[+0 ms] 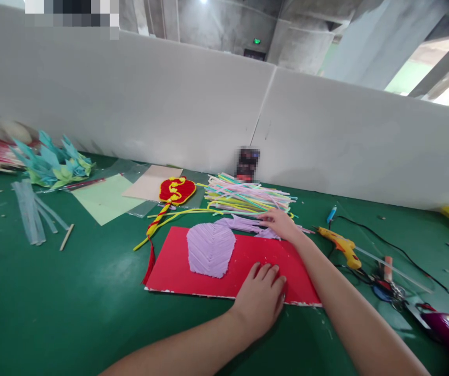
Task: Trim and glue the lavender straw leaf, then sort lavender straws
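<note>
A red board (172, 261) lies on the green table, with a leaf-like lilac panel (211, 249) of slanted, ribbed strips on its left half. My left hand (261, 292) rests on the board's front part, right of the panel, fingers stretched out and holding nothing. Just behind the board lie loose lilac pieces (240, 223) that look like chenille. My right hand (279, 223) reaches over them with fingertips pinched on one; the exact grip is small in view. Farther back is a bundle of pastel pipe cleaners (248, 194).
A red-and-yellow tasselled ornament (177, 190) lies left of the bundle, near a pale green sheet (105, 198) and turquoise folded flowers (54, 162). At right are a yellow glue gun (340, 245) with its cord and scissors-like tools (389, 290). A white partition (150, 104) stands behind.
</note>
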`<state>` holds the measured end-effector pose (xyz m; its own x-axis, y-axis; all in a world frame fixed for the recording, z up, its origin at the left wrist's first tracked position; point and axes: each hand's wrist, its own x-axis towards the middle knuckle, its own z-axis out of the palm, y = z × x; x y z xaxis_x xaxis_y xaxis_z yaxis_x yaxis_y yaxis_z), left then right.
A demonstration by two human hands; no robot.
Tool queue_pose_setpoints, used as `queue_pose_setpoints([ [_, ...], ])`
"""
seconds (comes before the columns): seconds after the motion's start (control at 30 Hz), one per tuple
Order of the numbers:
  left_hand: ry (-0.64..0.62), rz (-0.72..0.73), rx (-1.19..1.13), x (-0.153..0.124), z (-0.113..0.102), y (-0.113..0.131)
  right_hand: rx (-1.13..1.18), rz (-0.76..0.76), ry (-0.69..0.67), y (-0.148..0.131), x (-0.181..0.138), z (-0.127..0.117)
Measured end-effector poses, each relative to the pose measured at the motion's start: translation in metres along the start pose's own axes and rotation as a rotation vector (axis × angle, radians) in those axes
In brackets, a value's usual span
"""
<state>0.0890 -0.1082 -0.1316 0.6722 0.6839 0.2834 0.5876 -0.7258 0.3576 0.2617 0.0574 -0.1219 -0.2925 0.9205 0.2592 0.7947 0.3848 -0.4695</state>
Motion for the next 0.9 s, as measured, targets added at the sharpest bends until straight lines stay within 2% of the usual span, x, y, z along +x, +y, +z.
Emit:
queue_pose_setpoints([
  [0.13, -0.003, 0.0, 0.017, 0.0, 0.001, -0.001, -0.022, -0.014, -0.002, 0.0, -0.005, 0.007],
  [0.47, -0.008, -0.002, 0.015, 0.0, 0.001, 0.0, -0.017, 0.023, 0.109, -0.004, -0.007, 0.009],
  [0.6, -0.01, 0.009, 0.025, 0.0, 0.001, 0.0, 0.002, -0.023, 0.105, -0.026, -0.005, 0.01],
  [0.77, 0.002, 0.004, 0.036, 0.001, 0.001, 0.0, 0.092, -0.111, -0.005, -0.059, -0.004, 0.026],
  [0.9, -0.002, 0.004, 0.054, 0.001, 0.001, 0.0, 0.12, -0.11, -0.032, -0.064, -0.007, 0.036],
])
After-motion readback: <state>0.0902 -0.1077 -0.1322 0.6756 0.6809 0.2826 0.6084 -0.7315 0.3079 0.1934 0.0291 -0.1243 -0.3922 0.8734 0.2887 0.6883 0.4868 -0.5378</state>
